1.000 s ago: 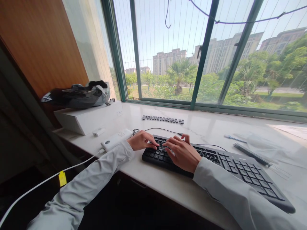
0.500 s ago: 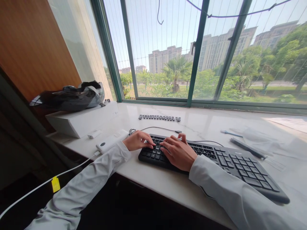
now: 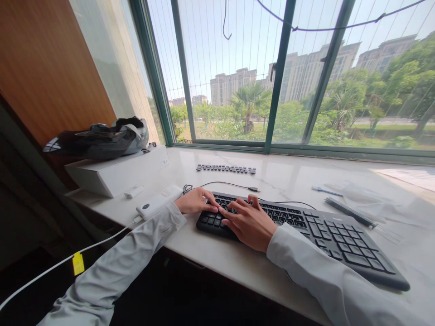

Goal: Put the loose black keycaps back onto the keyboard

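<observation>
A black keyboard lies on the white marble sill. My left hand rests at the keyboard's far left end, fingers curled onto the keys. My right hand lies over the left block of keys, fingers spread and pressing down on them. Neither hand holds anything. Both arms wear light grey sleeves.
A row of loose black keycaps lies near the window. A white power bank with a white cable sits left of the keyboard, beside a white box topped by a dark bag. A black strip tool and clear plastic lie to the right.
The view shifted slightly. My right hand slid a little toward me over the keys, its fingers stretching flatter; my left hand stayed at the keyboard's left end.
</observation>
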Available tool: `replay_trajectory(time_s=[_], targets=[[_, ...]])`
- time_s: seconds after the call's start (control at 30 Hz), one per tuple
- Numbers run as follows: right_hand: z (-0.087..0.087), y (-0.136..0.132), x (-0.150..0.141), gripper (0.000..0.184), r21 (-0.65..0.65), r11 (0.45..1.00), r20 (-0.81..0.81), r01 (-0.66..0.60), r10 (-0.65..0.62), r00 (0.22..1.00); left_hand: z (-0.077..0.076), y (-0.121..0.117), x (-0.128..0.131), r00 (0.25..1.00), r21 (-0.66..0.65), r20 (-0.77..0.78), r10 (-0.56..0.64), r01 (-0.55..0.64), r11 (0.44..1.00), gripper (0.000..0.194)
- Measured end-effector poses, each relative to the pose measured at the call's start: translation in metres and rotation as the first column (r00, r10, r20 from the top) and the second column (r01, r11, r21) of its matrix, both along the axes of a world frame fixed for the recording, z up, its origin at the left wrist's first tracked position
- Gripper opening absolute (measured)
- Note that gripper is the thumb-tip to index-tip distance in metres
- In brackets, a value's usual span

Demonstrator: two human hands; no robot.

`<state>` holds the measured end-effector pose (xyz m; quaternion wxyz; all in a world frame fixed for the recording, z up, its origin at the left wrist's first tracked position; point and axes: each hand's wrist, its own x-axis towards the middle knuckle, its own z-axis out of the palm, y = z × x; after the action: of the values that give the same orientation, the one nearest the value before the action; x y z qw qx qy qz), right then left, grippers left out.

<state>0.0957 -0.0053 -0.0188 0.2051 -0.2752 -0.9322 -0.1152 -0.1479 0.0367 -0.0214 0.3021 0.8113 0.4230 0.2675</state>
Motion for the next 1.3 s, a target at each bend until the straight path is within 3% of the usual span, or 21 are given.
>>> replay_trajectory(time_s=[0.13,0.4,0.57,0.7,0.83,0.93,1.03,1.13,1.3], targets=[[0.001,-0.001,-0.001,0.034,-0.010,1.000,0.007,0.004,-0.004,1.000,0.003,0.001,0.000,0.999,0.012,-0.052,0.006,-0.005,1.000,0.031],[0.001,0.000,-0.004,0.031,0.030,1.000,0.034,0.001,-0.002,0.999,0.013,0.006,0.001,0.987,-0.083,-0.159,0.001,-0.015,0.996,0.040],[0.002,-0.001,-0.008,0.031,0.125,0.992,0.086,-0.018,0.008,0.996,0.015,0.002,0.004,0.988,-0.083,-0.150,0.028,-0.041,0.996,0.040],[0.003,-0.003,-0.010,0.030,0.127,0.991,0.089,-0.032,0.020,0.996,0.013,0.000,0.005,0.984,-0.068,-0.168,0.062,-0.074,0.995,0.043],[0.002,-0.002,-0.009,0.028,0.098,0.995,0.069,-0.019,0.012,0.998,0.009,0.002,0.002,0.992,-0.135,-0.113,0.049,-0.065,0.989,0.044],[0.002,-0.003,-0.008,0.032,0.100,0.995,0.038,0.003,-0.007,0.999,0.007,0.006,-0.002,0.988,-0.148,-0.007,0.155,-0.154,0.977,0.047],[0.002,-0.004,-0.007,0.038,0.066,0.998,-0.005,0.011,-0.011,1.000,0.006,0.012,-0.007,0.937,-0.019,0.037,0.348,-0.347,0.938,0.047],[0.002,-0.004,-0.006,0.041,-0.005,1.000,-0.034,0.007,-0.007,0.999,0.006,0.020,-0.016,0.854,0.190,-0.064,0.517,-0.498,0.846,0.037],[0.001,-0.003,-0.005,0.038,-0.051,0.999,-0.065,-0.005,0.001,0.998,0.024,0.041,-0.039,0.558,0.420,-0.350,0.753,-0.625,0.658,0.030]])
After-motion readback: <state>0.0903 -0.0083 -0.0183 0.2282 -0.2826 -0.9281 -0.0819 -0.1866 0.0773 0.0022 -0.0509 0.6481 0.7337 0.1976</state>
